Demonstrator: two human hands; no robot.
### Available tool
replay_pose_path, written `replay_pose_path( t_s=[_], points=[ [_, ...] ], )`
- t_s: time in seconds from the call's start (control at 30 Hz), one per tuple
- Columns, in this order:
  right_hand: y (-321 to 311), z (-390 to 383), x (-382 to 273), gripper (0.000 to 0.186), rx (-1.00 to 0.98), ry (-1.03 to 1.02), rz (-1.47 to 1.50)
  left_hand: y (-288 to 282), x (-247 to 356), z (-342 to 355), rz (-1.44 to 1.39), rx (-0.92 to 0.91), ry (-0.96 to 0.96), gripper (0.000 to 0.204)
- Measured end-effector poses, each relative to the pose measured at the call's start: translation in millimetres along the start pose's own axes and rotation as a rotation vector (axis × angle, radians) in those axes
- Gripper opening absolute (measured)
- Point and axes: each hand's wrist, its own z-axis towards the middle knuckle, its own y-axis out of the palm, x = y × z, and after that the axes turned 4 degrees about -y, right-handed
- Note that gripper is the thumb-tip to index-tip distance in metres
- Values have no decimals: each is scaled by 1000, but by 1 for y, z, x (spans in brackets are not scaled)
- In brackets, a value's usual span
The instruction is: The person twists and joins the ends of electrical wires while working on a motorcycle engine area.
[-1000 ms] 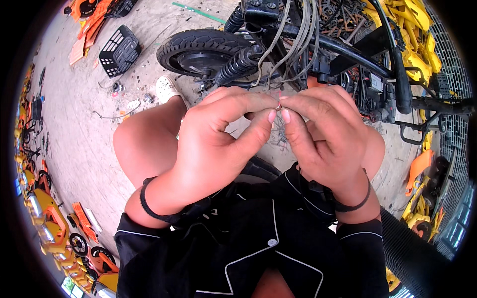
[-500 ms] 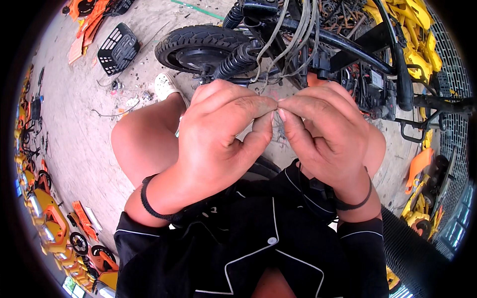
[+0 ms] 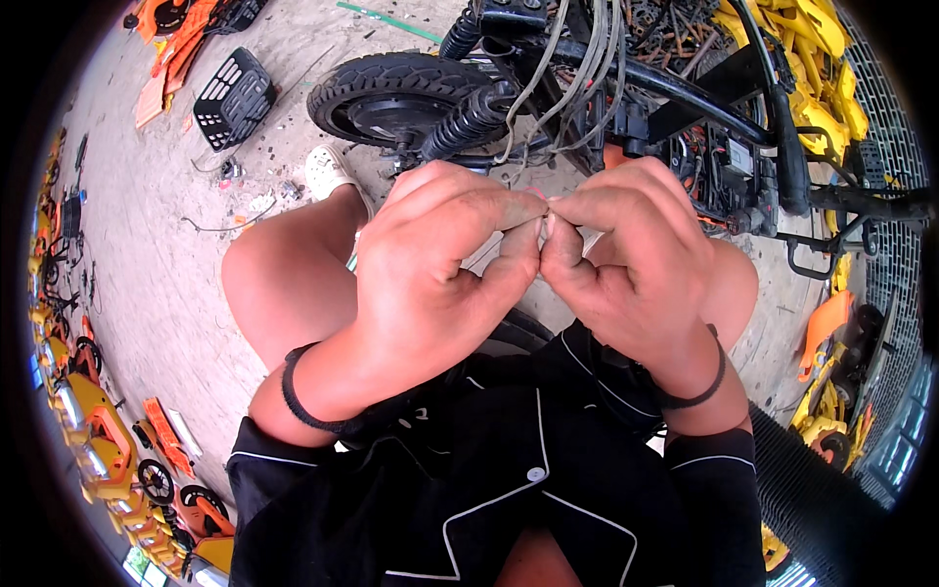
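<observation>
My left hand (image 3: 440, 264) and my right hand (image 3: 636, 259) meet fingertip to fingertip in front of my chest. Each one is closed in a pinch of thumb and index finger. Whatever lies between the tips is too small and too covered to name. Just beyond the hands is a black bike frame (image 3: 675, 93) with a bundle of grey cables (image 3: 587, 78) hanging from it. Its wheel (image 3: 401, 103), with a thick black tyre, and a coil-spring shock absorber (image 3: 469, 117) sit past my left hand.
A black plastic basket (image 3: 235, 98) lies on the concrete floor (image 3: 166, 254) at the far left, near small scraps. Yellow panels (image 3: 817, 68) are heaped at the far right. Orange and yellow bike parts (image 3: 103, 430) line the left edge. A black ridged surface (image 3: 807, 489) is beside my right arm.
My right thumb has shifted inward and slightly down, closer to my left thumb. Both hands otherwise keep nearly the same place and pinch.
</observation>
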Motion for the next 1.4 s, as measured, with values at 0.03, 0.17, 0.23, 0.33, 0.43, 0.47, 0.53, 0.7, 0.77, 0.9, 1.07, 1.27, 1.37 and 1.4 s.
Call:
replay_pose_path(
  t_s=[0.03,0.17,0.23,0.33,0.43,0.47,0.53,0.7,0.77,0.9,1.07,1.27,1.37,1.4],
  points=[
    [0,0,0,26,-4,11,6,-1,0,1,-2,-10,-4,20],
    [-1,-1,1,25,6,55,44,-4,2,2,-70,-36,-28,19],
    [-3,0,0,24,-20,93,69,-6,1,3,-94,-52,-37,19],
    [-5,-1,0,20,-53,176,139,-7,1,4,-124,-68,-48,19],
    [-7,1,1,16,-66,218,213,-8,-1,3,-160,-64,-69,17],
    [-8,2,1,15,-68,224,236,-8,-1,3,-174,-60,-78,17],
    [-10,3,3,15,-89,218,266,-8,0,3,-177,-56,-105,16],
    [-12,3,4,17,-124,193,218,-6,-1,3,-128,-34,-91,17],
    [-11,3,3,17,-112,179,183,-6,1,4,-65,-28,-65,17],
    [-6,2,0,19,-56,139,87,-1,-1,3,22,15,12,19],
    [-3,2,-1,22,-21,49,-51,-1,2,3,155,14,80,22],
    [-4,1,-3,24,-13,26,-63,-2,1,4,123,-8,102,23],
    [-4,1,-2,24,1,36,-40,-3,2,5,48,-39,59,23],
    [-5,1,-2,24,-8,48,-32,-4,2,5,29,-44,54,23]
  ],
)
